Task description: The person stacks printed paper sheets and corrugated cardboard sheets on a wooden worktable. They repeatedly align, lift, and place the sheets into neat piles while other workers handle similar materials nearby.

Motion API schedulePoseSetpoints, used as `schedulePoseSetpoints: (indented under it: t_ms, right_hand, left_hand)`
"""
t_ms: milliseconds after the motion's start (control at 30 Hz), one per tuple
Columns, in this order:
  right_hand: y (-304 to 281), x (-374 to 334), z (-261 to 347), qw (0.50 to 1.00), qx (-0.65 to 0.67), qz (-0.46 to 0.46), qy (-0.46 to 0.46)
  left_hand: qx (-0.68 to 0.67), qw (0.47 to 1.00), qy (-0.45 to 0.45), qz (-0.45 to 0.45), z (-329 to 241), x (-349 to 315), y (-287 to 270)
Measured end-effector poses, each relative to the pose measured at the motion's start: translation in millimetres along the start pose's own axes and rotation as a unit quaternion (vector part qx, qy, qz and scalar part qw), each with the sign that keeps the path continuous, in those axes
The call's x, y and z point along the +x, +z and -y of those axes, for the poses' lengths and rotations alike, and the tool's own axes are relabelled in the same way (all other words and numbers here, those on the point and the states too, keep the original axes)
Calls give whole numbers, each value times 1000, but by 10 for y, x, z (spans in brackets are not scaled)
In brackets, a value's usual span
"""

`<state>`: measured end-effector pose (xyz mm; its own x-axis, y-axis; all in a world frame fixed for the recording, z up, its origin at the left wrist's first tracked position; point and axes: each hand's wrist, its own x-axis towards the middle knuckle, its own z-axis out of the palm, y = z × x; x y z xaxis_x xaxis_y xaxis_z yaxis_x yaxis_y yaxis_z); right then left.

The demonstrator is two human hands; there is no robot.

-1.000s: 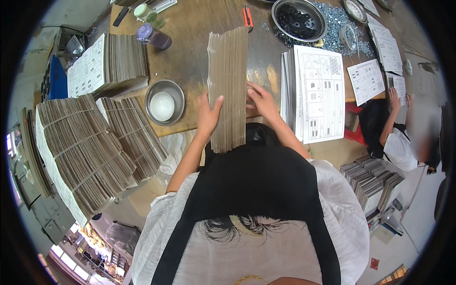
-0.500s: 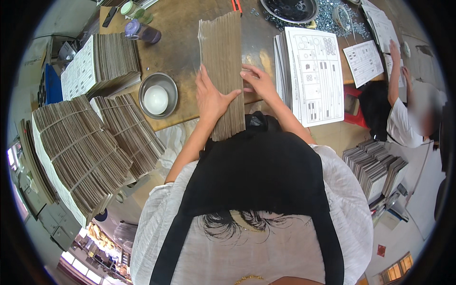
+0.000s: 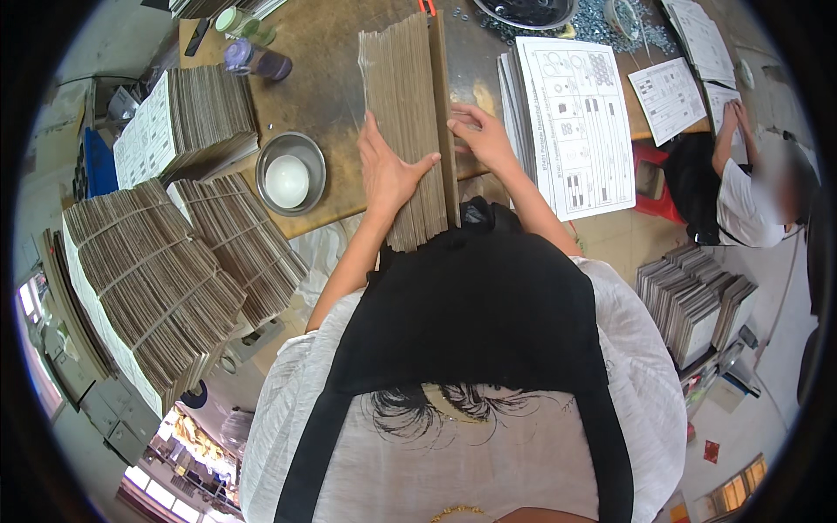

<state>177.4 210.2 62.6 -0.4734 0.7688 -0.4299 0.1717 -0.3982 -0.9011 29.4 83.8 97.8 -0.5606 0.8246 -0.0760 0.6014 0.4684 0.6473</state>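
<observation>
A thick stack of grey-brown cardboard sheets (image 3: 399,96) stands on edge in front of me, its near end against my black apron. My left hand (image 3: 389,179) grips it, fingers along the left side and thumb over the upper edges. On the right, a thin cardboard piece (image 3: 442,96) stands slightly apart from the stack, a narrow dark gap between them. My right hand (image 3: 485,139) holds that piece by its right side with thumb and fingers; some fingertips are hidden behind it. Whether it is one sheet or a few, I cannot tell.
Right of my hand lies a pile of printed white sheets (image 3: 575,131). At left are a steel bowl (image 3: 321,179) holding a white bowl (image 3: 287,182), a purple bottle (image 3: 257,61) and tied cardboard bundles (image 3: 153,270). A co-worker (image 3: 750,187) sits at far right.
A thin cardboard piece has parted from the stack's right side, with my right hand on it. The co-worker's hands have come closer together. The view has shifted slightly.
</observation>
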Motion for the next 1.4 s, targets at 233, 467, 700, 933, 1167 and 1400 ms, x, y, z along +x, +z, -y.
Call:
schedulePoseSetpoints:
  t_ms: [233,467,700,933,1167,1400]
  right_hand:
    - [88,-96,95,950,-241,-87,-178]
    - [66,-19,-6,946,-257,-55,-188]
    - [96,-24,2,939,-294,-67,-168]
    - [20,42,-22,949,-270,-32,-160]
    - [104,-110,181,960,-200,-72,-181]
    - [211,-112,159,941,-277,-84,-173]
  left_hand:
    - [1,1000,-14,7,-68,-8,-42]
    - [-4,1000,-2,-2,-11,-16,-20]
    - [-12,1000,3,-7,-19,-13,-14]
    - [-13,1000,3,-7,-34,-19,-12]
    - [-4,1000,17,2,29,-11,19]
    - [3,1000,23,7,48,-10,33]
